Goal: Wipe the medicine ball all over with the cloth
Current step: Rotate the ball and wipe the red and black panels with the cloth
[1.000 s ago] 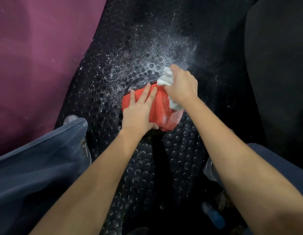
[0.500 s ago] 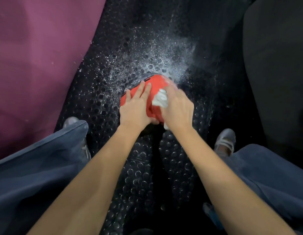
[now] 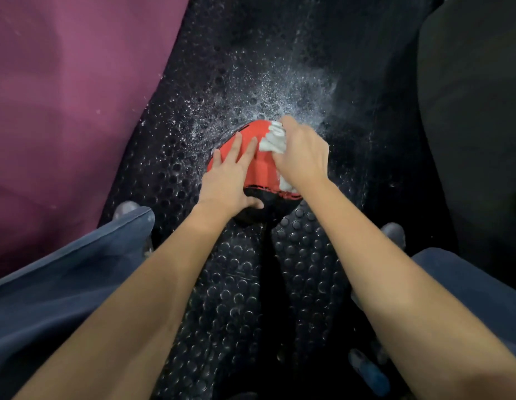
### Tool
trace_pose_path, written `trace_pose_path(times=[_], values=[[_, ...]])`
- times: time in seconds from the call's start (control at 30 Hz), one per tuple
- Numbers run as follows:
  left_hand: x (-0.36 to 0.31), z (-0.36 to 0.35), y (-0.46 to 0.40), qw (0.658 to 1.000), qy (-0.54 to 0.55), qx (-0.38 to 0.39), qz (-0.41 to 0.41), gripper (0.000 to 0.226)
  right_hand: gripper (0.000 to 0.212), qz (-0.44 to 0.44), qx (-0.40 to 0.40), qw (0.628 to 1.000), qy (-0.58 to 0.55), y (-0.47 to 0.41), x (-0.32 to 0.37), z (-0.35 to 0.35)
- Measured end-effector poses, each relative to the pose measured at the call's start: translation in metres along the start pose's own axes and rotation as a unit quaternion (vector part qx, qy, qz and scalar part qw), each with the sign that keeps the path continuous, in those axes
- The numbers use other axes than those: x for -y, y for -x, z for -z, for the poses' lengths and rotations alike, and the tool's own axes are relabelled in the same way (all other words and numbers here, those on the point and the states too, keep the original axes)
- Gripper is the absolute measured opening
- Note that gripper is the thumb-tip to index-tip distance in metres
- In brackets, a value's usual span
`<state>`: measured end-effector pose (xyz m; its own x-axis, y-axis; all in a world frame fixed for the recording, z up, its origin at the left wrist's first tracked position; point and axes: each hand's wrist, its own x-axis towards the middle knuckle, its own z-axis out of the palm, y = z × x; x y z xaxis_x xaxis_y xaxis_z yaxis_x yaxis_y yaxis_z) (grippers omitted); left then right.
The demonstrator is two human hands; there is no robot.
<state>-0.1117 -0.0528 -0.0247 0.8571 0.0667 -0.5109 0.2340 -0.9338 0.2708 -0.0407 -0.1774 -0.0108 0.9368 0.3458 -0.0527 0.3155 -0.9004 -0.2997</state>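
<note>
A red and black medicine ball (image 3: 261, 168) sits on the studded black floor mat (image 3: 245, 298) between my knees. My left hand (image 3: 228, 180) lies flat on its left side, fingers straight and spread over the red panel, thumb on the black lower part. My right hand (image 3: 302, 153) grips a bunched white cloth (image 3: 274, 138) and presses it against the ball's upper right. Part of the cloth pokes out below that hand. The ball's far and right sides are hidden by my hands.
White specks and droplets cover the mat (image 3: 265, 93) beyond the ball. A purple mat (image 3: 66, 111) lies at the left and a dark padded surface (image 3: 476, 111) at the right. My blue trouser legs (image 3: 63, 284) flank the ball. A blue spray bottle (image 3: 369, 370) lies near my right forearm.
My right hand with the cloth has moved from the ball's near side up to its far right. A black panel now shows at the ball's near edge. My left hand keeps its place.
</note>
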Motion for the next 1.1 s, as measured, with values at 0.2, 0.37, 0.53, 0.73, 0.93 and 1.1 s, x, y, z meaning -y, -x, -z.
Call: trace_pose_path(times=[0.2,0.37,0.53,0.73,0.93,1.1], values=[[-0.004,0.008,-0.015,0.999,0.029,-0.008,0.025,0.131,0.028,-0.002,-0.060,0.998,-0.012,0.015,-0.004,-0.010],[0.006,0.007,-0.014,0.998,0.052,-0.013,0.025,0.133,0.034,0.013,-0.151,0.988,-0.009,0.062,-0.008,-0.028],[0.018,0.002,-0.011,0.995,0.088,-0.042,0.036,0.133,0.024,0.026,-0.136,0.990,-0.008,0.025,0.012,-0.019],[0.025,0.003,-0.010,0.992,0.114,-0.047,0.038,0.134,0.035,0.018,-0.170,0.985,-0.027,0.067,0.010,-0.034],[0.018,-0.001,-0.010,0.993,0.104,-0.050,0.039,0.134,0.026,0.014,-0.182,0.983,-0.033,0.030,0.018,-0.026],[0.023,0.002,-0.013,0.992,0.113,-0.049,0.033,0.136,0.032,0.039,-0.184,0.982,-0.008,0.075,0.004,-0.038]])
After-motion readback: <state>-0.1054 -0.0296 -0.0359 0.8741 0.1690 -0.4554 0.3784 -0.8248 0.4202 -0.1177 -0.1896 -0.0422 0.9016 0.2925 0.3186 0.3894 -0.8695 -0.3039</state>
